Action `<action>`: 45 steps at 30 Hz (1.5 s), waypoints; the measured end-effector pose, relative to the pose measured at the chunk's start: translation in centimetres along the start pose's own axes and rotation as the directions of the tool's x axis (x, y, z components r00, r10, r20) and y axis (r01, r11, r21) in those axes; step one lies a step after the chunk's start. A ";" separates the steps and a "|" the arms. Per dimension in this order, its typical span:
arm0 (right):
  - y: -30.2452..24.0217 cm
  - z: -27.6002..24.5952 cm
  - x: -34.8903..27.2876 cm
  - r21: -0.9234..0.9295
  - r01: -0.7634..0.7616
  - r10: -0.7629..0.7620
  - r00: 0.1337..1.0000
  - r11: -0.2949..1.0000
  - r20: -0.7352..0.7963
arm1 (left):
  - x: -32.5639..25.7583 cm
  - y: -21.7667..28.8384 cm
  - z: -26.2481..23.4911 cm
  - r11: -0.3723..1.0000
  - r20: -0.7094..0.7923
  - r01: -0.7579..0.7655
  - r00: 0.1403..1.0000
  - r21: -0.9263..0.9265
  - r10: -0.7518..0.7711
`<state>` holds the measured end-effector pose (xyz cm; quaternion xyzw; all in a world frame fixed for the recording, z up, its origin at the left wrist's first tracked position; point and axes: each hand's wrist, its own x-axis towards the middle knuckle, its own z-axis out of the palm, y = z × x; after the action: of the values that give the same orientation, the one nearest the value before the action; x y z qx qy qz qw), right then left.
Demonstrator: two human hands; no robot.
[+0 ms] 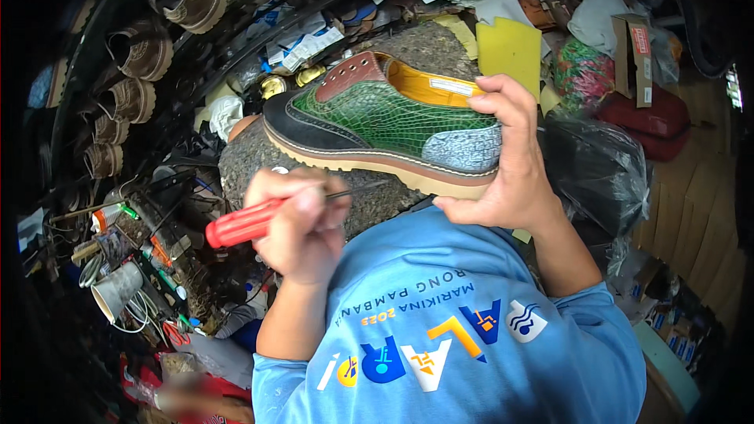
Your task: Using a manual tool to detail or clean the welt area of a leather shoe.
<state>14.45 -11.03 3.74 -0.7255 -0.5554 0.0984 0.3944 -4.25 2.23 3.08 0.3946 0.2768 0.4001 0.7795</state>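
I see my left hand (294, 224) in the lower middle of the frame, fist-like, its grip clamped around the red handle of a screwdriver (247, 222); the handle juts out to the left of the fist and the thin metal shaft runs right toward the sole of the shoe (385, 122), though I cannot tell whether the tip touches it. The forearm rises from the lower edge, bare below a rolled blue sleeve (471, 330). My right hand (503, 161) sits right of centre, wrist bent, fingers curled over the heel and collar of the shoe from above with the thumb under the sole, its grip closed on the shoe. The shoe lies on its side at the centre of the frame, toe pointing left, with a green scaled upper, black toe, grey heel patch, yellow lining and pale sole, resting on a rough grey stone block (314, 165). A yellow foam sheet (510, 47) stands just behind it at upper right. Brown shoes (141, 51) line the racks at upper left, and a paper cup (118, 290) sits at lower left among tools.
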 end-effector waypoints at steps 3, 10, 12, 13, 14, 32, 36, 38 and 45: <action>-0.1 0.0 -0.1 -0.002 0.007 -0.007 1.000 1.000 -0.005 | 0.2 -2.2 1.8 0.995 -0.028 0.096 0.995 0.002 -0.096; 0.6 0.2 -0.7 0.034 0.011 -0.010 0.999 0.999 -0.047 | -0.1 -3.3 2.7 0.983 -0.128 0.184 0.975 0.018 -0.180; 0.8 0.4 -1.0 0.066 -0.005 0.007 1.000 0.998 -0.028 | -0.2 -3.3 2.7 0.982 -0.153 0.187 0.971 -0.003 -0.186; 0.9 0.4 -1.0 0.067 -0.010 0.012 1.000 0.998 -0.029 | -0.2 -3.3 2.7 0.983 -0.150 0.181 0.972 0.004 -0.178; 0.9 0.4 -1.0 0.075 -0.005 0.008 0.999 0.997 -0.033 | -0.2 -3.3 2.7 0.984 -0.147 0.175 0.974 0.011 -0.172; 0.9 0.8 -1.0 0.081 -0.003 0.012 0.993 0.997 -0.117 | -0.4 -4.0 1.8 0.801 0.268 -0.373 0.924 0.468 0.273; 0.9 1.0 -1.2 0.054 0.020 -0.013 0.991 0.998 -0.131 | -0.6 -2.9 3.7 0.412 0.672 -0.761 0.642 0.501 0.369; 0.7 0.9 -1.2 0.058 0.022 -0.015 0.992 0.998 -0.126 | -0.9 -2.8 4.2 0.364 0.721 -0.789 0.607 0.495 0.335; 2.0 0.2 -1.7 0.084 -0.016 0.022 0.997 0.996 -0.075 | -1.3 -1.3 -2.2 0.860 0.089 -0.402 0.914 0.313 0.395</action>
<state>15.19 -12.54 1.75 -0.7169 -0.5284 0.0977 0.4441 -6.01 1.52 0.99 0.5706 0.2428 0.4968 0.6072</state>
